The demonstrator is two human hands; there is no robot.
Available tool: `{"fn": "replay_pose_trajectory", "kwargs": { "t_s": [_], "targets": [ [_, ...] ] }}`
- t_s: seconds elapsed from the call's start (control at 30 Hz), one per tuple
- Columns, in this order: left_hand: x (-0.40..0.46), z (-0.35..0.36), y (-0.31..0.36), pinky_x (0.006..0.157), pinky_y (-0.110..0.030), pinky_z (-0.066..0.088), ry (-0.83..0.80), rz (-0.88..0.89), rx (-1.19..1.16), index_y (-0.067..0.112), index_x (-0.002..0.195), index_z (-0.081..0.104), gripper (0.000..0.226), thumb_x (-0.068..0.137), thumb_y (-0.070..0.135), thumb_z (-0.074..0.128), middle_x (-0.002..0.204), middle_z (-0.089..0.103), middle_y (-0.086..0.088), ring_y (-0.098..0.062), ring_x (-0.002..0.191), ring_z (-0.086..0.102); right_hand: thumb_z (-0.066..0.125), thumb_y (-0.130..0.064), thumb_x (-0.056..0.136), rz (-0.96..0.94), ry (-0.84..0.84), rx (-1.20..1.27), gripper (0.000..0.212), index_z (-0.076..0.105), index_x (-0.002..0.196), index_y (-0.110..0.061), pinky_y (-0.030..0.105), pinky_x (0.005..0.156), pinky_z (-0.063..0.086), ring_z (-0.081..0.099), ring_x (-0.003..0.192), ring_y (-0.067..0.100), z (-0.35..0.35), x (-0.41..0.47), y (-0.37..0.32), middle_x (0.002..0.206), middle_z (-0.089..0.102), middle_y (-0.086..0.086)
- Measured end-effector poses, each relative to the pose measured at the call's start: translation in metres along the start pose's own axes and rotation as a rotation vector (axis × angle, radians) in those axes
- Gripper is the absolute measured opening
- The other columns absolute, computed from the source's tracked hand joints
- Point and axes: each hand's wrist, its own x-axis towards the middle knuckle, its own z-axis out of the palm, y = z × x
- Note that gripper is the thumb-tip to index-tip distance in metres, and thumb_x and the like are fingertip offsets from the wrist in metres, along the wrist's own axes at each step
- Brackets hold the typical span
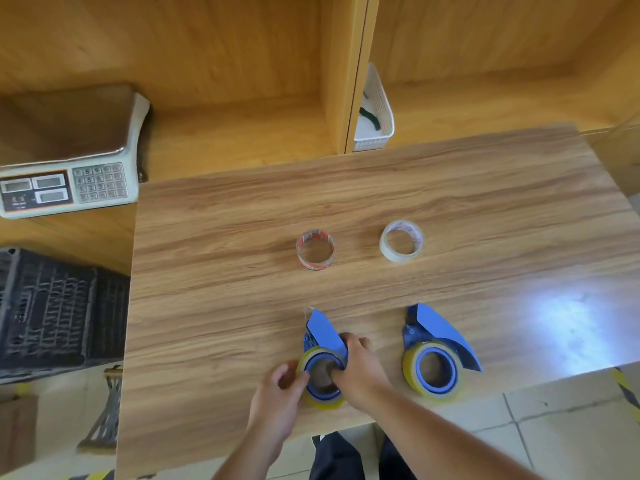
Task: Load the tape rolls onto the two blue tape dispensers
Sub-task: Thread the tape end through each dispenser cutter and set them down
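Two blue tape dispensers lie on the wooden table near its front edge. The left dispenser (323,329) carries a yellowish tape roll (320,401) around its hub. My left hand (280,393) pinches that roll's left rim. My right hand (360,368) grips the dispenser, with fingers reaching into the hub. The right dispenser (438,327) stands untouched with its own yellowish roll (412,368) seated on the blue hub. Farther back lie an almost bare roll core with red print (315,250) and a whitish tape roll (401,241).
The table (225,271) stands before wooden shelving. A weighing scale (65,157) sits at the left, a black crate (52,306) below it. A white basket (375,112) stands on the shelf behind. Glare falls on the table's right part.
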Motion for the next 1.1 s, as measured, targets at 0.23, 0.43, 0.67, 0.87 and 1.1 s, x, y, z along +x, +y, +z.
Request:
{"fn": "replay_pose_trajectory", "kwargs": {
  "t_s": [0.23, 0.43, 0.67, 0.87, 1.1],
  "targets": [
    [-0.047, 0.022, 0.026, 0.079, -0.027, 0.045, 0.21, 0.391, 0.113, 0.039, 0.102, 0.056, 0.028, 0.088, 0.022, 0.074, 0.105, 0.055, 0.007, -0.014, 0.086, 0.059, 0.057, -0.026, 0.09, -0.155, 0.162, 0.007, 0.061, 0.039, 0.148, -0.024, 0.039, 0.102, 0.047, 0.046, 0.126, 0.023, -0.047, -0.029, 0.009, 0.136, 0.045, 0.001],
    [-0.077, 0.105, 0.053, 0.074, -0.007, 0.042, -0.065, 0.52, 0.21, 0.036, 0.107, 0.056, 0.027, 0.089, 0.025, 0.073, 0.105, 0.056, 0.009, -0.008, 0.087, 0.059, 0.066, -0.026, 0.077, -0.122, 0.546, -0.137, 0.063, 0.052, 0.137, -0.016, 0.04, 0.098, 0.041, 0.051, 0.118, 0.033, -0.134, -0.032, 0.07, 0.128, 0.057, 0.006],
    [-0.062, 0.18, 0.075, 0.088, -0.029, 0.044, -0.112, 0.263, 0.406, 0.027, 0.135, 0.051, 0.055, 0.087, 0.05, 0.066, 0.127, 0.053, 0.004, -0.018, 0.116, 0.058, 0.072, -0.034, 0.079, 0.055, 0.164, -0.095, 0.084, 0.033, 0.152, -0.02, 0.041, 0.11, 0.039, 0.043, 0.132, 0.033, -0.169, -0.02, 0.114, 0.143, 0.048, 0.01],
    [-0.052, 0.19, 0.077, 0.086, -0.035, 0.051, -0.071, 0.229, 0.48, 0.025, 0.131, 0.056, 0.051, 0.085, 0.041, 0.069, 0.126, 0.055, 0.0, -0.024, 0.108, 0.063, 0.068, -0.031, 0.078, 0.043, 0.062, -0.121, 0.078, 0.036, 0.149, -0.021, 0.043, 0.107, 0.045, 0.047, 0.128, 0.03, -0.156, -0.014, 0.118, 0.142, 0.047, 0.007],
    [-0.062, 0.19, 0.083, 0.075, -0.035, 0.055, -0.022, 0.221, 0.471, 0.028, 0.109, 0.062, 0.025, 0.084, 0.028, 0.062, 0.104, 0.064, 0.004, -0.02, 0.087, 0.065, 0.064, -0.02, 0.079, 0.045, 0.033, -0.037, 0.051, 0.048, 0.127, -0.022, 0.04, 0.092, 0.053, 0.058, 0.109, 0.027, -0.155, -0.014, 0.119, 0.124, 0.055, 0.004]
  ]
}}
